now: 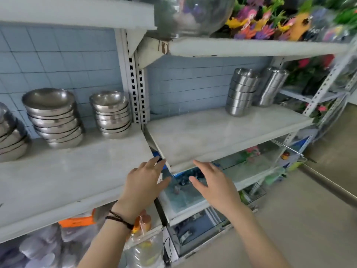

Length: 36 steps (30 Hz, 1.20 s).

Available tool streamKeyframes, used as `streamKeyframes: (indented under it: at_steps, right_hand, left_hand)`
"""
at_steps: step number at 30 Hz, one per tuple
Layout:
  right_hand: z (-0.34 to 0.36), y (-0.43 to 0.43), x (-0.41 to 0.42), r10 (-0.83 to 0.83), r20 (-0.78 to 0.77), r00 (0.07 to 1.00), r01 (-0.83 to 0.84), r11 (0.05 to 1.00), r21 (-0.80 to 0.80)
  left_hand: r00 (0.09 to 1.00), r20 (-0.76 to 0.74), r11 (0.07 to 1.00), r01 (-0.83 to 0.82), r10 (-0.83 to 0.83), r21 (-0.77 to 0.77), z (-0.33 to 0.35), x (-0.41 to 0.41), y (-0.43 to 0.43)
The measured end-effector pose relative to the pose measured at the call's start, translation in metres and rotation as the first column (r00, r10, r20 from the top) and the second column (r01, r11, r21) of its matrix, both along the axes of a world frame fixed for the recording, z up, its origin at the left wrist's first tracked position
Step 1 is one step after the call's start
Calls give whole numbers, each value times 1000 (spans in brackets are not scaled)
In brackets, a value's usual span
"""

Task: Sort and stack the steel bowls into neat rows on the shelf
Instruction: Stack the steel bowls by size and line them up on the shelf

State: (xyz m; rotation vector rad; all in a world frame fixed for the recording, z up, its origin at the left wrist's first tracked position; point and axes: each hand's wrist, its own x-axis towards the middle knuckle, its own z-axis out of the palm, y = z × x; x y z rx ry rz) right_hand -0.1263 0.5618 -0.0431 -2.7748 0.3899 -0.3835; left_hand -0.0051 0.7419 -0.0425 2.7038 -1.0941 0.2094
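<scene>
Hands bare: left hand (144, 182), right hand (212, 183) both spread, holding nothing, near front edge of white shelf board (202, 136). Shiny upright steel bowl stacks (111, 115) beyond left hand, leftward; inverted brushed steel bowl stacks (241, 91) beyond right hand, rightward. Likely between pickups; next: reach, grip one stack.

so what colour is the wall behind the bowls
Pale blue wall tiles, dark grout lines; head view.

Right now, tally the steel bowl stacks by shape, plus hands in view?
Wide bowl stacks: 3 (the far-left one is cut off by the frame edge)
Straight-sided bowl stacks: 2
Hands, left hand and right hand: 2, both empty
Total: 7
</scene>
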Motion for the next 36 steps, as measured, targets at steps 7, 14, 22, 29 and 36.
streamKeyframes:
  at_steps: [7, 14, 22, 29, 36]
  right_hand:
    - [-7, -92, 30, -73, 124, 990, 45, 977, 211]
    - [2, -193, 79, -132, 161, 978, 90, 965, 245]
    - [11, -303, 115, -219, 233, 948, 136, 935, 327]
    - [9, -409, 163, -295, 372, 880, 113, 891, 439]
    - [-3, -481, 208, -220, 490, 843, -80, 851, 519]
  left_hand:
    - [995, -81, 983, 45, -60, -179, -5, 33, -115]
    - [983, -110, 956, 111, -145, -271, 5, 81, -240]
    - [934, -252, 899, 131, -253, -418, 18, 109, -360]
    - [954, -270, 872, -20, -129, -488, 17, 141, -450]
    - [859, -452, 543, -268, -239, -796, 6, 156, -530]
